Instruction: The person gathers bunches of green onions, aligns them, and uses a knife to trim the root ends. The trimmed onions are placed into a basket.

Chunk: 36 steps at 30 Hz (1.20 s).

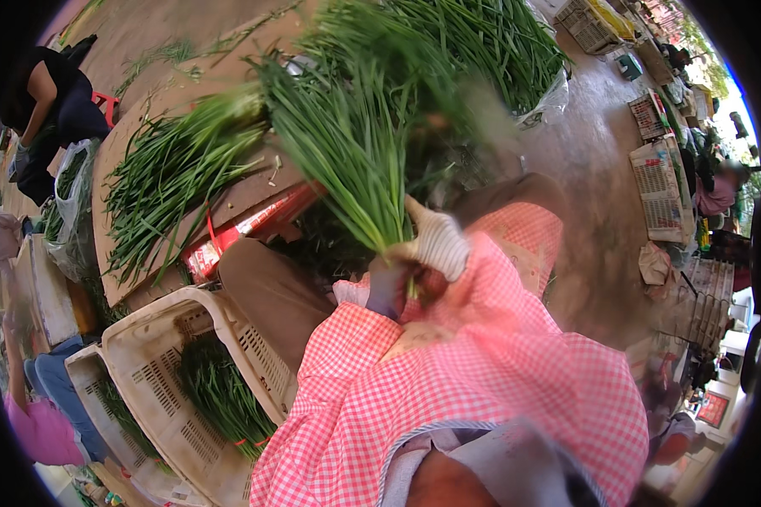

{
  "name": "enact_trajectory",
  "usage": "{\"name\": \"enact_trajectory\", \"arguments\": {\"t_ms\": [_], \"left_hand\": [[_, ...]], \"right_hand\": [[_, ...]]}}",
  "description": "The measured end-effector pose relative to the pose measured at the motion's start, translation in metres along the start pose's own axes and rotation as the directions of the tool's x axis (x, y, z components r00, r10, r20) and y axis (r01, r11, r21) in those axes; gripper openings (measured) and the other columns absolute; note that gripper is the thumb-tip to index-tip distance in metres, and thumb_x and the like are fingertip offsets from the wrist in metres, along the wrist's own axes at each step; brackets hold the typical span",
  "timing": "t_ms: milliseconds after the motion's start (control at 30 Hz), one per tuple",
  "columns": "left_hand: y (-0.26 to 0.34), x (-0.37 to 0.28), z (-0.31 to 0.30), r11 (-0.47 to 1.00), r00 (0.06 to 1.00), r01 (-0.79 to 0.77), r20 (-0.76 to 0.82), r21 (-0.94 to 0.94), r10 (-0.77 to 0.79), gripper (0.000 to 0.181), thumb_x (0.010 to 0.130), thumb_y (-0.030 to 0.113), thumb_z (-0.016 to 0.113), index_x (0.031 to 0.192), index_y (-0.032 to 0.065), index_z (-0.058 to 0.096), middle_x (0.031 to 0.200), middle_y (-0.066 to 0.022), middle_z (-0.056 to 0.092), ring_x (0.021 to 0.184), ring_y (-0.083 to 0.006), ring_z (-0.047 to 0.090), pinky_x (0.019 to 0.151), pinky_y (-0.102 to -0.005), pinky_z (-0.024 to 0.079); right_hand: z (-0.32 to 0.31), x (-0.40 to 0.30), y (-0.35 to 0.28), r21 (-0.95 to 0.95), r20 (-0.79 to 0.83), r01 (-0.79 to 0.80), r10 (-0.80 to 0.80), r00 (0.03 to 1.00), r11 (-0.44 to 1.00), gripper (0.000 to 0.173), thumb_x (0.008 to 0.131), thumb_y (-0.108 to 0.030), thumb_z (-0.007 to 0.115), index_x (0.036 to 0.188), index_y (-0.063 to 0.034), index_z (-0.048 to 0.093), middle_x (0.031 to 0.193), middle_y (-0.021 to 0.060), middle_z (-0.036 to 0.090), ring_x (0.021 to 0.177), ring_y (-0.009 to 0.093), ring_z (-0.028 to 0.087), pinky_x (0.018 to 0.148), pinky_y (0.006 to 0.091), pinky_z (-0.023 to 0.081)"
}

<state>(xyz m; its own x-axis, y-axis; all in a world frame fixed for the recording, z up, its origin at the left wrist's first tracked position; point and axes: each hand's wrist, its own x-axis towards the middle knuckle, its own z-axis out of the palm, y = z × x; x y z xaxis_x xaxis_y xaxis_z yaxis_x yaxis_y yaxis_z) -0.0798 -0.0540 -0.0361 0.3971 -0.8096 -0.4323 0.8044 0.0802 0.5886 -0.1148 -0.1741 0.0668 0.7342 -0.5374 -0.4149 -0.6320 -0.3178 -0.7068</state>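
A fanned bunch of garlic chives (361, 171) stands with its leaves spreading up and away from my lap. My right hand (441, 244), in a pale knitted glove, grips the bunch low down, thumb and fingers around the stems. My left hand (390, 285), in a greyish glove, is closed about the stem ends just below it, its fingers blurred and partly hidden. To the left, a loose heap of chives (177, 171) lies on a brown board (117, 253). A larger pile of chives (482, 44) rests on clear plastic beyond the bunch.
Beside my left leg, a white plastic crate (158, 374) holds chive bundles (228, 386) tied with red bands; another crate (79, 374) adjoins it. A red printed package (253, 228) lies under the board's edge. Co-workers (54, 108) are at the left; more crates (663, 190) stand at the right.
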Motion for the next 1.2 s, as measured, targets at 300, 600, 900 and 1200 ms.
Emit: {"name": "enact_trajectory", "arguments": {"t_ms": [300, 600, 900, 1200], "left_hand": [[-0.004, 0.004, 0.013, 0.845, 0.994, -0.003, -0.091, 0.534, 0.061, 0.041, 0.077, 0.016, 0.062, 0.112, -0.0025, 0.049, 0.083, -0.0125, 0.062, 0.073, -0.0199, 0.063, 0.058, -0.0298, 0.05], [0.024, -0.035, 0.054, 0.531, 0.982, -0.156, 0.188, 0.833, -0.007, 0.068, 0.079, 0.026, 0.067, 0.131, -0.0041, 0.034, 0.093, -0.0167, 0.061, 0.085, -0.0201, 0.062, 0.072, -0.0309, 0.049], [0.032, -0.026, 0.083, 0.989, 0.907, -0.075, 0.421, 0.129, 0.014, 0.054, 0.085, 0.018, 0.061, 0.131, 0.0017, 0.038, 0.112, -0.0084, 0.056, 0.1, -0.0159, 0.056, 0.088, -0.0287, 0.045], [0.095, 0.012, 0.134, 0.932, 0.676, 0.26, 0.737, -0.253, 0.011, 0.053, 0.087, 0.033, 0.058, 0.127, 0.0025, 0.043, 0.12, -0.0145, 0.055, 0.109, -0.0256, 0.055, 0.098, -0.0409, 0.042]], "right_hand": [[0.012, 0.011, -0.006, -0.316, 0.011, -0.104, 0.113, 0.993, 0.943, 0.119, 0.048, -0.05, 0.079, 0.136, 0.0074, 0.024, 0.1, 0.0237, 0.061, 0.094, 0.033, 0.061, 0.081, 0.035, 0.049], [-0.018, 0.022, 0.038, -0.007, -0.045, 0.09, -0.09, 0.995, 0.996, 0.054, 0.059, -0.021, 0.072, 0.105, 0.0018, 0.055, 0.084, 0.0178, 0.065, 0.079, 0.027, 0.064, 0.075, 0.0337, 0.05], [-0.097, -0.063, 0.001, 0.417, -0.22, 0.206, -0.121, 0.968, 0.885, 0.03, 0.065, -0.003, 0.067, 0.093, 0.0037, 0.058, 0.077, 0.0071, 0.063, 0.064, 0.012, 0.059, 0.058, 0.0253, 0.051], [-0.055, -0.13, 0.005, 0.575, -0.049, 0.095, -0.081, 0.995, 0.812, 0.02, 0.064, -0.007, 0.068, 0.081, 0.0023, 0.061, 0.066, 0.0055, 0.061, 0.058, 0.012, 0.059, 0.052, 0.0274, 0.048]]}}
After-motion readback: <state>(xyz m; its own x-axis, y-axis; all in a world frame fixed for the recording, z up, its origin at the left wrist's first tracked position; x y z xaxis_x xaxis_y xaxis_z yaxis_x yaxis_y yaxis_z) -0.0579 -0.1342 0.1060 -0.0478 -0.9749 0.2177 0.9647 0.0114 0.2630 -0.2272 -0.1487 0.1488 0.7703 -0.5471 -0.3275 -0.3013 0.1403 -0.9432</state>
